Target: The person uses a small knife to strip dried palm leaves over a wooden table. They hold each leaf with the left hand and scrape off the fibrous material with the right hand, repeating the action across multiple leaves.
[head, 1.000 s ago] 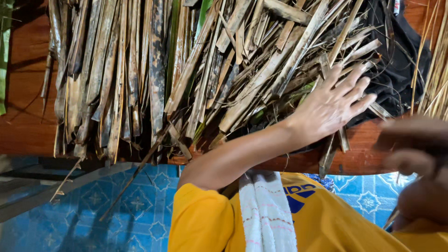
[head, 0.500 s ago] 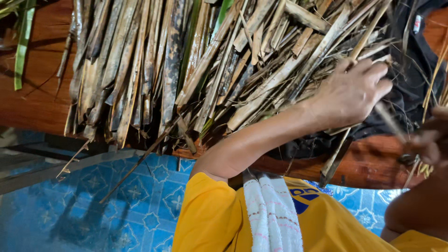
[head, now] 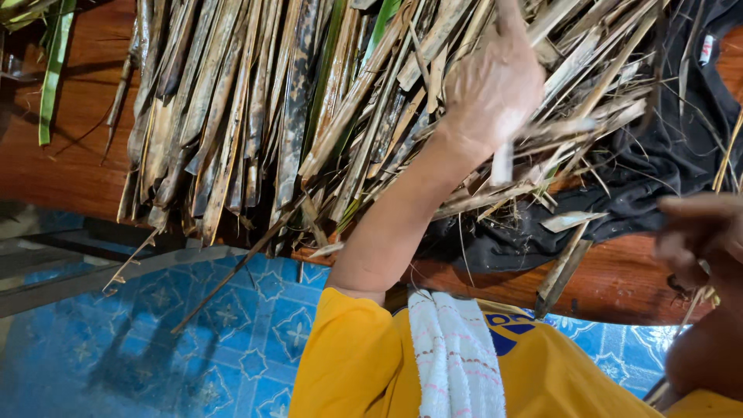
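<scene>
Left hand [head: 495, 85] now sits deeper on the pile of dried leaf strips [head: 309, 116] than a moment ago, fingers curled down, seemingly gripping several strips. The pile lies on the wooden desk [head: 62, 162], partly over a black cloth [head: 658, 170]. Right hand [head: 696, 232], beside the pile, is blurred; fingers' grip cannot be told.

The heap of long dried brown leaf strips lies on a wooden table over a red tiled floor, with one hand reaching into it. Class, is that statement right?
Not quite. The head view shows the patterned tiled floor is blue, not red. The rest holds: the heap of long dried brown leaf strips lies on the reddish wooden table, and the left hand reaches into it.
</scene>
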